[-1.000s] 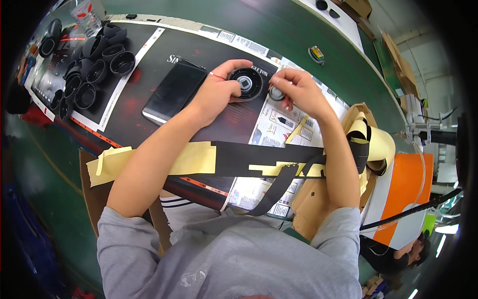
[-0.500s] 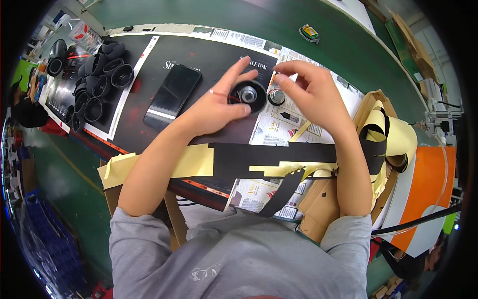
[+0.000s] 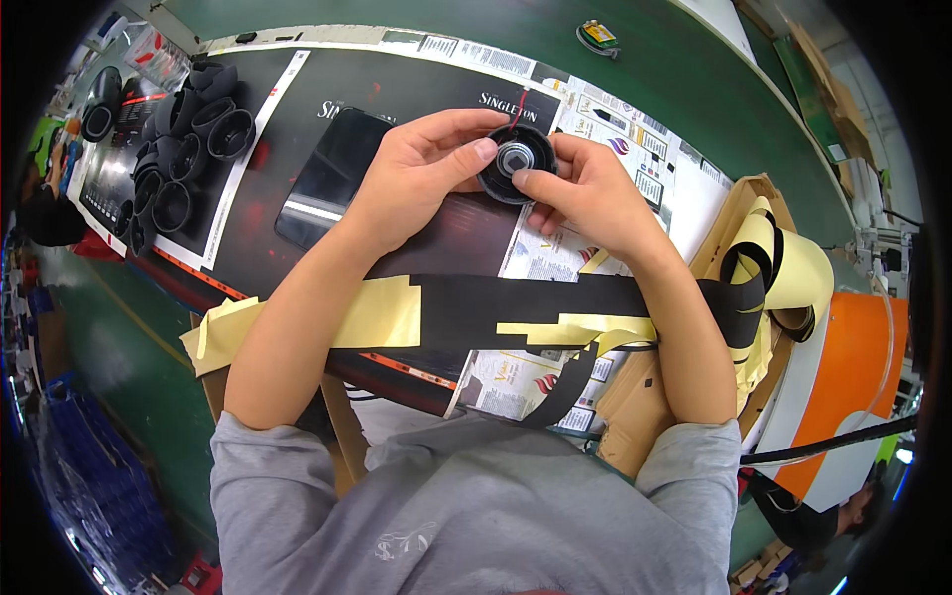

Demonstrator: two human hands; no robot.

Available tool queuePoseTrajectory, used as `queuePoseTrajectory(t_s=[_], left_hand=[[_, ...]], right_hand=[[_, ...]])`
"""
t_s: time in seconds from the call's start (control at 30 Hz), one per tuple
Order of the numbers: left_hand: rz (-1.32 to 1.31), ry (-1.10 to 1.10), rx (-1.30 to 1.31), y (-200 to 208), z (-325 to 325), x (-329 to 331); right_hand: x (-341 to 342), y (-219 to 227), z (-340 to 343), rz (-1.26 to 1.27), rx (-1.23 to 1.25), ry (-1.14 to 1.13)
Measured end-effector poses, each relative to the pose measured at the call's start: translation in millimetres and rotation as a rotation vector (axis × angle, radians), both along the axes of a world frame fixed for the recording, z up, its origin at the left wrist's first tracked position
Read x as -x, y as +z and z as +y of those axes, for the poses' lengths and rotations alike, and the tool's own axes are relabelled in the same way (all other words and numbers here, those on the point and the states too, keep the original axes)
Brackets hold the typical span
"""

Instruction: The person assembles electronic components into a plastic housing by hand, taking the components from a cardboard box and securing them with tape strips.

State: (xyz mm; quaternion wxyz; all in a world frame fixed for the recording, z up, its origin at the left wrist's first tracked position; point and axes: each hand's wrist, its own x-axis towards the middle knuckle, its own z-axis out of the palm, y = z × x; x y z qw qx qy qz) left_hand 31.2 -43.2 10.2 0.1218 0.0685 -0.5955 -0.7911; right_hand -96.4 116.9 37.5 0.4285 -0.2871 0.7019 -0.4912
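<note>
Between my two hands is a round black cup-shaped housing (image 3: 536, 142), held over the dark printed sheet on the table. A round silver part with a dark square at its centre, perhaps a small speaker (image 3: 516, 157), sits inside it. A thin red wire (image 3: 521, 102) sticks up at the far rim. My left hand (image 3: 416, 169) grips the left side, its thumb near the rim. My right hand (image 3: 600, 193) holds the right side, the thumb tip at the silver part's lower edge. The fingers under the housing are partly hidden.
A black phone (image 3: 332, 178) lies left of my hands. Several black cups (image 3: 188, 156) are grouped at far left. Black and yellow adhesive strips (image 3: 466, 307) run across the near edge under my forearms. A cardboard box (image 3: 783, 213) with yellow-backed rolls stands right; a small component (image 3: 598, 38) lies far back.
My right hand has moved left onto the housing, and my left hand has closed around its other side. The housing has shifted slightly right and away. The silver round piece beside it is no longer visible.
</note>
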Motion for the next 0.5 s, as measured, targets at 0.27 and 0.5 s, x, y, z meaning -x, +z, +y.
queuePoseTrajectory(t_s=[0.27, 0.5], left_hand=[[0.026, 0.061, 0.222, 0, 3, -2], [0.033, 0.098, 0.069, 0, -4, 0]], right_hand=[[-12, -7, -2, -0.046, 0.091, -0.027], [-17, -8, -4, -0.091, 0.056, -0.016]])
